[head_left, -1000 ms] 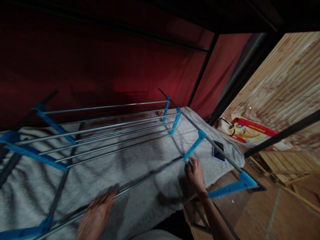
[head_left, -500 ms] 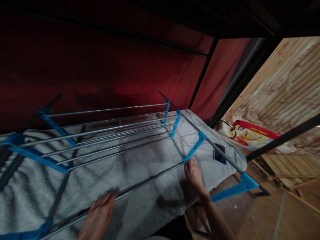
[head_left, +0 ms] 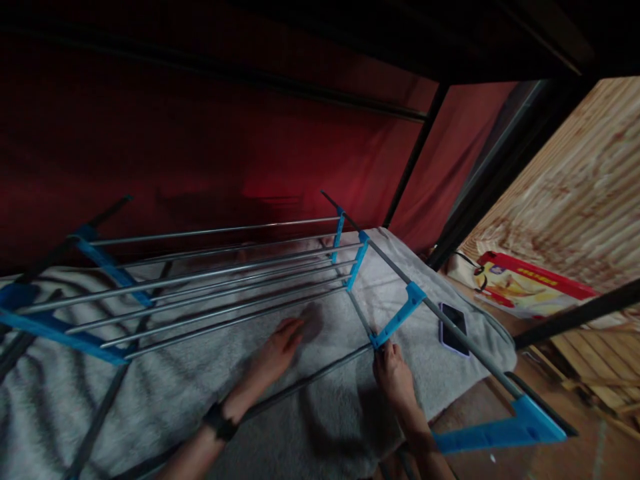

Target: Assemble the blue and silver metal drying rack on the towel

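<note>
Two hands work a drying rack [head_left: 225, 280]: right hand [head_left: 395, 373] clamped on its near rail's blue bracket [head_left: 397, 320], left hand [head_left: 277, 350] outstretched, fingers loose, empty; no legible writing.

Smooth shiny metal rails [head_left: 210, 277] with glossy blue plastic brackets [head_left: 400, 319] over a fuzzy matt grey blanket [head_left: 280, 427]

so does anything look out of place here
The phone lies loose on the grey blanket near its right edge, right beside the drying rack rail. The rack itself sits on the blanket, an odd place for it.
</note>
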A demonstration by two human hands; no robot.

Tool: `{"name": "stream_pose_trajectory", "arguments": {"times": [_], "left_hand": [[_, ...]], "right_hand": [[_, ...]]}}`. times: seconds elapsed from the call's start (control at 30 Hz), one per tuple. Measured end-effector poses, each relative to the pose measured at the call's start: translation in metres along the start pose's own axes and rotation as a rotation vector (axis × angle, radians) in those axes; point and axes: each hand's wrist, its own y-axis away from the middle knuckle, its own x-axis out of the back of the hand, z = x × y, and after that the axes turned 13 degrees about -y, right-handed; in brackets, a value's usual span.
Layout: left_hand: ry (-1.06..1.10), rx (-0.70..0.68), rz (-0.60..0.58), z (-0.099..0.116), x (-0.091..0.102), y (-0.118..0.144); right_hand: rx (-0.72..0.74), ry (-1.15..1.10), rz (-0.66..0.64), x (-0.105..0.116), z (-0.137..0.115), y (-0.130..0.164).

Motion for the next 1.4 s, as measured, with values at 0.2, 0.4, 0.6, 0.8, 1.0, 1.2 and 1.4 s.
{"name": "stream_pose_trajectory", "arguments": {"times": [0.2,0.4,0.6,0.8,1.0,1.2,1.4], "left_hand": [[-0.028,-0.018,-0.026,0.072,-0.047,-0.131],[-0.085,-0.036,-0.003,0.091,-0.070,-0.169],[-0.087,-0.048,-0.098,0.083,-0.079,-0.204],[-0.082,0.002,-0.139,0.080,-0.086,-0.209],[-0.051,0.018,-0.184,0.079,-0.082,-0.207],[-0.024,0.042,-0.205,0.081,-0.078,-0.205],[-0.005,0.052,-0.206,0.081,-0.079,-0.207]], "right_hand": [[0.023,-0.015,0.071,-0.008,-0.002,0.004],[-0.056,-0.179,-0.032,-0.001,-0.004,0.004],[-0.038,-0.248,-0.082,-0.007,0.005,0.010],[-0.072,-0.316,-0.114,-0.016,0.015,0.014],[-0.085,-0.418,-0.119,-0.009,0.019,0.009],[-0.125,-0.501,-0.101,-0.004,0.020,-0.003],[-0.219,-0.596,-0.143,0.003,0.017,-0.010]]}}
